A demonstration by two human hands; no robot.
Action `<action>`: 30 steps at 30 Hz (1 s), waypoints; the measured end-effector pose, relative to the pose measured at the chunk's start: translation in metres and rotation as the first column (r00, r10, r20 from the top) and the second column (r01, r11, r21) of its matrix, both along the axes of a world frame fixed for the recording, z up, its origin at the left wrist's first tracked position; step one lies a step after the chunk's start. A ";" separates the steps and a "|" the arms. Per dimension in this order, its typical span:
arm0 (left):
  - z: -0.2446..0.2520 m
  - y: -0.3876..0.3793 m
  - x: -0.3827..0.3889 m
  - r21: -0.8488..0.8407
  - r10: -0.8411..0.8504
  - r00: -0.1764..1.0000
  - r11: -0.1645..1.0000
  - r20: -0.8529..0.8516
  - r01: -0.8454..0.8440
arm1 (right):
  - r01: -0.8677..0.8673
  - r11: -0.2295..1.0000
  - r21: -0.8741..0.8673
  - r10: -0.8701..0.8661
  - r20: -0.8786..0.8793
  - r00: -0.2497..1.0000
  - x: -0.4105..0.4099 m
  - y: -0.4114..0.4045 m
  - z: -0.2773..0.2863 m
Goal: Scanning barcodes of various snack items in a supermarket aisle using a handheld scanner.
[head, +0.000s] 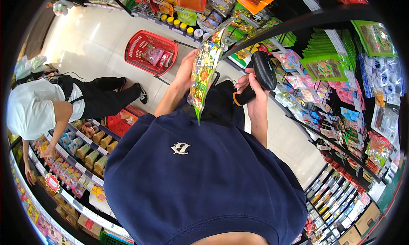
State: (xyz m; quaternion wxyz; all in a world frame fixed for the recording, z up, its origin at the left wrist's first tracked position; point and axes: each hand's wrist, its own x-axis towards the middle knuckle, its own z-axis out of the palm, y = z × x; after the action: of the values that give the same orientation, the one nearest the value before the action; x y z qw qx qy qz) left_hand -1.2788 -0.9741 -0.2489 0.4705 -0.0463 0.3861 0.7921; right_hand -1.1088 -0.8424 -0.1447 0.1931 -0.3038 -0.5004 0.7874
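My left hand (186,69) grips a shiny, colourful plastic snack bag (204,72) by its side edge, in front of my chest. The bag hangs upright, its printed face seen at a steep slant. In my right hand (257,98) is a black handheld device, apparently a barcode scanner (264,70). Its rounded head points up and an orange band rings the lower end of its handle. The scanner and the bag are apart, with a gap between my two hands. Part of the handle is hidden by my fingers.
A red shopping basket (151,51) with a few packets stands on the tiled floor; another red basket (119,123) is at left. A person (35,107) bends over shelves of cups and pouches (92,149). Racks of hanging snack bags (326,67) rise at right and ahead.
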 end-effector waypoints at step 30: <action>-0.016 -0.014 -0.010 0.030 0.092 0.981 0.995 0.171 -0.099 | -0.097 0.994 -0.049 0.101 0.094 0.990 -0.005 -0.001 -0.002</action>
State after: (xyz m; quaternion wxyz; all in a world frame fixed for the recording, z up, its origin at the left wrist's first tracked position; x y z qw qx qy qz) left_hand -1.2885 -0.9883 -0.2650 0.4640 -0.1232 0.3268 0.8141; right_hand -1.1138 -0.8439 -0.1467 0.1225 -0.3203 -0.5060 0.7914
